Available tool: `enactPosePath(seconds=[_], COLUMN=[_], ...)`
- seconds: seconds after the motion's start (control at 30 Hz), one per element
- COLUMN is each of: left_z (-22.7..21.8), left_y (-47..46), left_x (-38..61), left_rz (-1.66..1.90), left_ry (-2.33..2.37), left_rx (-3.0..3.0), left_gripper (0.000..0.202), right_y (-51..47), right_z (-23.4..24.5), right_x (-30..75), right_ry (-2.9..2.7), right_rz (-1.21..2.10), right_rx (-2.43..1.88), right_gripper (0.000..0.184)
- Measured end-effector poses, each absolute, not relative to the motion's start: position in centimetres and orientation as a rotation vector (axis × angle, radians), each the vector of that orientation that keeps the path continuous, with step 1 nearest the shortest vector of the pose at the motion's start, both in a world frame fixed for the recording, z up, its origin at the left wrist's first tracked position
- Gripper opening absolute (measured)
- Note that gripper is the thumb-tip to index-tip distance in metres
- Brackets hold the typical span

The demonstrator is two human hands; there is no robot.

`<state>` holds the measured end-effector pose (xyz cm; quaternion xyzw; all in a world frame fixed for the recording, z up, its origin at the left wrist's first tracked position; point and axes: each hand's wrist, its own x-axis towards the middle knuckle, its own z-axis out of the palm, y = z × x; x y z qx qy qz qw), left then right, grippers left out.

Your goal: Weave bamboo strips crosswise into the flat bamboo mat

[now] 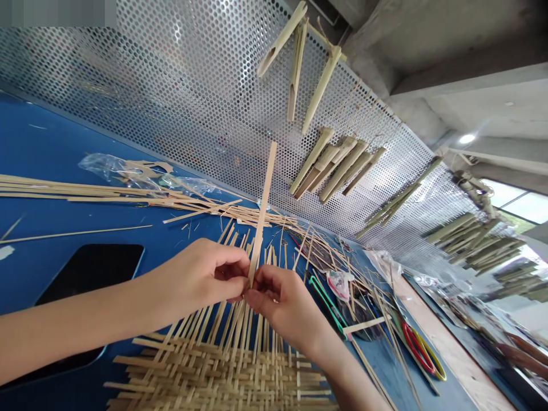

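Note:
A pale flat bamboo strip [264,211] rises almost upright between my two hands. My left hand [214,273] pinches its lower end with thumb and fingers. Right beside it, my right hand [278,291] is also closed on the strip's lower end, fingertips nearly meeting the left ones. Below both hands lies a woven bamboo mat [222,379], its long unwoven strips fanning out away from me under my fingers. The strip's very bottom is hidden by my fingertips.
A dark phone [92,274] lies left on the blue table [38,137]. Long bamboo strips [107,191] and plastic wrap [105,165] lie behind. To the right are a green-handled cutter [327,305] and red-and-yellow scissors [422,351]. A perforated metal panel [192,85] stands at the back.

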<state>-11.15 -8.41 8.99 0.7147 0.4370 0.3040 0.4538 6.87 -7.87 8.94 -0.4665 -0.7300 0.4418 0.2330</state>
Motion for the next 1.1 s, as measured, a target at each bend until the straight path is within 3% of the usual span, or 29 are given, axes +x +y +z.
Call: enactPosePath(seconds=[0.27, 0.6, 0.77, 1.1], left_z=[8.6, 8.4, 8.3, 8.9], left_y=[-8.3, -8.4, -7.9, -8.2], left_x=[-11.1, -11.1, -11.3, -11.3], left_rz=[0.807, 0.840, 0.917, 0.865], left_ry=[1.089, 1.008, 0.967, 0.962], left_rx=[1.782, 1.601, 1.530, 1.406], left_gripper=[0.018, 0.022, 0.011, 0.012], right_y=[-8.7, -8.8, -8.8, -8.9], right_z=[9.3, 10.2, 10.4, 10.1], right_x=[6.7, 6.7, 6.8, 6.5], right_ry=[-1.938, -1.768, -1.721, -1.786], right_rz=[1.259, 1.593, 1.630, 1.540], right_rx=[-1.281, -1.166, -1.159, -1.223], right_gripper=[0.012, 0.008, 0.011, 0.018])
